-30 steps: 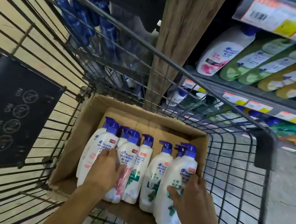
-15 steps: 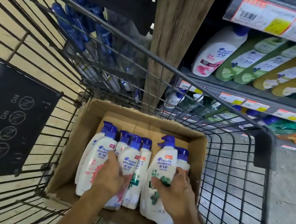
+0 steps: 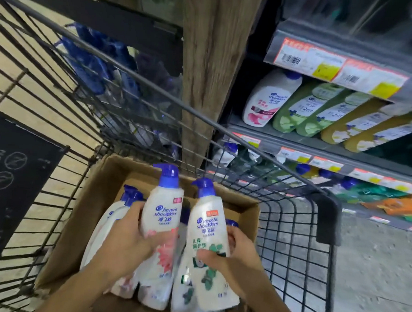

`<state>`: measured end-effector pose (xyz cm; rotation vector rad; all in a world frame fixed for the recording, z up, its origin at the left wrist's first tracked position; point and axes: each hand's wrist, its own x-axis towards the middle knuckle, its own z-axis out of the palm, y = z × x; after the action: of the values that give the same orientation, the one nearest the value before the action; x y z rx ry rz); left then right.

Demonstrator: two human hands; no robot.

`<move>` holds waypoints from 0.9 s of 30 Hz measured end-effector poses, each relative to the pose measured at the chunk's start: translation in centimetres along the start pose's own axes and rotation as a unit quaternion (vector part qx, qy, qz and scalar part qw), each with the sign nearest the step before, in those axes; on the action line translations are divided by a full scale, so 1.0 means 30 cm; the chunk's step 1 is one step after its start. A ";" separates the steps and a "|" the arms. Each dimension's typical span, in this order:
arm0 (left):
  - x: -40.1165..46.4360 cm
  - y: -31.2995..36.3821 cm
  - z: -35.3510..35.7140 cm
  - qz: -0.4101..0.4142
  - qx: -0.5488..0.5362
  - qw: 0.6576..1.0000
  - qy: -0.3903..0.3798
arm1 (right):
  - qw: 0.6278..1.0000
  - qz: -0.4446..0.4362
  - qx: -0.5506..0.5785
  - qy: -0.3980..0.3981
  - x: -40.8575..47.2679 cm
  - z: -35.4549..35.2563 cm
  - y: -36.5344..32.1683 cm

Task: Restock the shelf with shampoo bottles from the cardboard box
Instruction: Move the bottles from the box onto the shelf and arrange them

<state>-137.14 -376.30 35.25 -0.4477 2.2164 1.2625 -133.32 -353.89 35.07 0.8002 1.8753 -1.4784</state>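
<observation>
Both hands grip a shampoo bottle each, raised above the cardboard box that sits inside a black wire shopping cart. The left hand wraps around the lower body of a white bottle with a pink flower print, thumb across its front, its blue pump cap pointing up toward the far edge of the box. The right hand clasps a white bottle with green leaf print from the right side, thumb pressed on the label, fingers curled behind; this bottle tilts slightly left, and its blue pump stands just beside the other bottle's shoulder. The two held bottles are side by side, nearly touching.

Beneath them more white bottles with blue pumps lie packed in the box, some against its left wall, others along the near edge under the lifted pair. The box fills the near left part of the cart floor; its far right corner shows bare cardboard.

A wooden post rises behind the cart. To its right, the shelf carries a white and pink bottle at its left end, then green and yellow bottles leaning in a row, with price tags on the edge above. A dark sign with chalky marks hangs on the cart's left side
</observation>
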 end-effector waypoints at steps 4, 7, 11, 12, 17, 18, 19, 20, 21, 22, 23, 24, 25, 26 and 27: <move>-0.044 0.139 -0.016 0.036 -0.038 0.998 0.023 | 0.998 -0.065 -0.006 0.018 -0.040 -0.026 -0.067; -0.094 0.220 -0.027 0.077 -0.076 0.993 0.037 | 0.992 -0.114 0.005 0.051 -0.072 -0.066 -0.124; -0.163 0.352 -0.062 0.116 -0.116 0.986 0.042 | 0.984 -0.168 0.010 0.058 -0.138 -0.149 -0.227; -0.175 0.390 -0.072 0.129 -0.119 0.983 0.044 | 0.982 -0.179 0.012 0.056 -0.155 -0.172 -0.255; -0.207 0.579 -0.108 0.211 -0.125 0.966 0.086 | 0.962 -0.262 0.039 0.069 -0.229 -0.273 -0.404; -0.207 0.617 -0.112 0.226 -0.130 0.961 0.090 | 0.956 -0.280 0.040 0.083 -0.242 -0.292 -0.436; -0.204 0.657 -0.114 0.244 -0.133 0.956 0.091 | 0.949 -0.298 0.039 0.098 -0.253 -0.311 -0.468; -0.197 0.696 -0.115 0.265 -0.135 0.950 0.091 | 0.942 -0.314 0.040 0.113 -0.260 -0.333 -0.499; -0.189 0.733 -0.115 0.288 -0.136 0.944 0.092 | 0.935 -0.327 0.043 0.127 -0.264 -0.355 -0.529; -0.178 0.770 -0.114 0.306 -0.139 0.937 0.092 | 0.929 -0.339 0.048 0.140 -0.266 -0.379 -0.557; -0.167 0.807 -0.111 0.321 -0.140 0.932 0.091 | 0.923 -0.350 0.057 0.151 -0.266 -0.400 -0.585; -0.157 0.843 -0.107 0.333 -0.140 0.928 0.088 | 0.916 -0.361 0.070 0.160 -0.263 -0.422 -0.613; -0.146 0.881 -0.102 0.343 -0.138 0.925 0.085 | 0.910 -0.371 0.088 0.165 -0.260 -0.447 -0.639; -0.135 0.917 -0.097 0.353 -0.137 0.922 0.084 | 0.904 -0.380 0.105 0.166 -0.252 -0.474 -0.663; -0.123 0.954 -0.092 0.363 -0.141 0.917 0.083 | 0.899 -0.389 0.117 0.164 -0.245 -0.501 -0.689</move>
<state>-150.16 -364.19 58.13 0.2191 2.4447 1.9992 -146.07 -343.81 56.10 0.4138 2.4738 -2.1900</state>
